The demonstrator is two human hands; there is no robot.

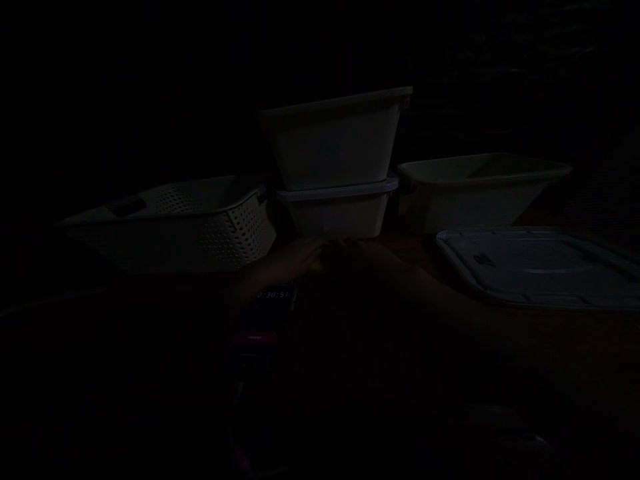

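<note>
The picture is very dark. My left hand (299, 257) and my right hand (363, 253) come together at the middle, right in front of the stacked bins. Between them shows a small yellowish patch (317, 265), too dim to name. The fingers of both hands look bent inward around that spot, though their outlines are mostly lost in shadow. Under my left forearm lies a phone (265, 313) with a running timer and a red button on its screen. Directly behind my hands stands a lidded light bin (337, 217), with a larger open bin (335, 147) on top of it.
A light basket with punched holes (240, 233) stands to the left. At the right is another light bin (460, 200), and before it a flat pale lid (540, 267) lies on the reddish-brown table (415, 248). Faint shapes at the bottom edge are unreadable.
</note>
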